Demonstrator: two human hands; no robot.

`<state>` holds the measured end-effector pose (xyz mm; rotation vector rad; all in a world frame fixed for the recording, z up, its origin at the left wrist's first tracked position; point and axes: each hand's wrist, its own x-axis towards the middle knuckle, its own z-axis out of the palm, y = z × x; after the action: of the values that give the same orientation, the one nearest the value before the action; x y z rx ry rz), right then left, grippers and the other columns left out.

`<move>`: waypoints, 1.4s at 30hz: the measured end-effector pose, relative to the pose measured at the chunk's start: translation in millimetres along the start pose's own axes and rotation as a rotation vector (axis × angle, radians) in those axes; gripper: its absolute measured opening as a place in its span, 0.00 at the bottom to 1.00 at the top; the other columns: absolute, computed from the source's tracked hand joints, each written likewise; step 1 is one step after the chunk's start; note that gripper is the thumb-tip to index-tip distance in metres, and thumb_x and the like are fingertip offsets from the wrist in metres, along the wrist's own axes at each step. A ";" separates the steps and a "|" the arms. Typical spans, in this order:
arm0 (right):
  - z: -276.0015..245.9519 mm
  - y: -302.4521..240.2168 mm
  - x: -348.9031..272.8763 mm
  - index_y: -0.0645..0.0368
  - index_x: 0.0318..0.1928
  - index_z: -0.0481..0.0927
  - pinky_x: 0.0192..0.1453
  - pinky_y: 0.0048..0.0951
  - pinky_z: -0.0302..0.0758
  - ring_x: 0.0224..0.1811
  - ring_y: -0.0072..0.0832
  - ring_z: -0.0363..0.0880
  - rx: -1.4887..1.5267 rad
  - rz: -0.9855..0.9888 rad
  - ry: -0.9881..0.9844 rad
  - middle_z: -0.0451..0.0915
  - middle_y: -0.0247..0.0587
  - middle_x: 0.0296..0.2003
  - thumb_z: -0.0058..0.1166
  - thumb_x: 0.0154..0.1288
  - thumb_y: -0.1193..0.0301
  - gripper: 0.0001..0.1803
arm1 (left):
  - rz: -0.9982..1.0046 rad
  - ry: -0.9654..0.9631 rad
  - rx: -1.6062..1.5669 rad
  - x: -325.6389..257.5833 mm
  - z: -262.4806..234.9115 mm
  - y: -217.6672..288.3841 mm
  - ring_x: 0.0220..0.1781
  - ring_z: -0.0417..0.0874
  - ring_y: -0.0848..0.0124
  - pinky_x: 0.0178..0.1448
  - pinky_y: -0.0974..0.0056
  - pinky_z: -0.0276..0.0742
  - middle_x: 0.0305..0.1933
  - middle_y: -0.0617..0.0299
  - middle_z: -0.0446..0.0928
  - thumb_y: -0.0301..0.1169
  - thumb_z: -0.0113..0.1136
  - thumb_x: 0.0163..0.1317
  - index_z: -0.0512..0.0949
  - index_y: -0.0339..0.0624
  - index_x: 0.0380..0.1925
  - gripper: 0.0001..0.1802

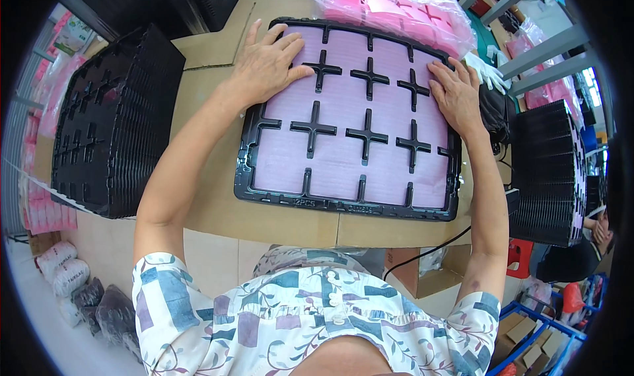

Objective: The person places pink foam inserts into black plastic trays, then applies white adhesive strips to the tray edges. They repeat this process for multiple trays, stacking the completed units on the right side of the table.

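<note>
The tray (246,171) lies on the table (205,204) in front of the person, with foam sheeting (338,161) inside it. The left hand (267,64) rests at its far left corner, the right hand (457,97) at its far right. To the left stands 1 stack of trays (115,125); to the right, another stack (545,174). Behind the tray is a bag of foam (393,9), and gloves (487,72) lie just right of the right hand. Sacks (69,277) lie on the floor, lower left.

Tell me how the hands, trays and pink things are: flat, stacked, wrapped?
Black tray: lying flat
Lilac lining: laid in tray
Left hand: spread on tray
Right hand: touching tray's right side
Left trays: stacked
Right trays: stacked
Pink pieces: wrapped in plastic
</note>
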<state>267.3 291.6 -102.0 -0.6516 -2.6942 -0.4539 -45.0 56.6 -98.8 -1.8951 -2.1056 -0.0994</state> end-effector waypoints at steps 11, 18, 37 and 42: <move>-21.7 8.8 -8.5 0.52 0.62 0.75 0.76 0.49 0.51 0.71 0.41 0.64 0.397 0.067 0.094 0.75 0.45 0.62 0.51 0.70 0.57 0.24 | -0.450 0.183 -0.920 -4.3 -22.3 -31.7 0.69 0.71 0.53 0.71 0.64 0.63 0.65 0.50 0.74 0.43 0.39 0.75 0.74 0.35 0.59 0.26; -121.4 -78.8 -141.7 0.60 0.60 0.76 0.77 0.52 0.49 0.69 0.42 0.67 0.154 -0.082 -0.146 0.77 0.42 0.61 0.51 0.68 0.49 0.31 | 0.025 0.054 -0.448 -143.4 -69.3 61.0 0.71 0.70 0.56 0.79 0.44 0.48 0.66 0.51 0.74 0.46 0.58 0.66 0.74 0.37 0.60 0.29; -103.0 -88.4 -178.3 0.68 0.55 0.77 0.62 0.45 0.66 0.55 0.49 0.75 0.242 0.445 -0.007 0.80 0.54 0.51 0.52 0.72 0.64 0.20 | -0.576 0.179 -1.203 -156.8 -19.8 57.2 0.73 0.67 0.57 0.76 0.62 0.56 0.70 0.40 0.67 0.42 0.55 0.70 0.60 0.27 0.70 0.37; -84.7 -100.1 -179.9 0.66 0.49 0.80 0.54 0.45 0.69 0.47 0.49 0.76 0.410 0.598 0.136 0.82 0.53 0.42 0.56 0.69 0.63 0.18 | -0.531 0.080 -1.232 -152.8 -26.0 64.7 0.73 0.66 0.63 0.75 0.64 0.58 0.71 0.45 0.65 0.34 0.68 0.60 0.54 0.33 0.74 0.47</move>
<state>390.2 106.8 -118.3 -1.1787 -2.2093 0.1959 35.3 -88.6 -125.2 -1.5761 -2.6561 -1.8953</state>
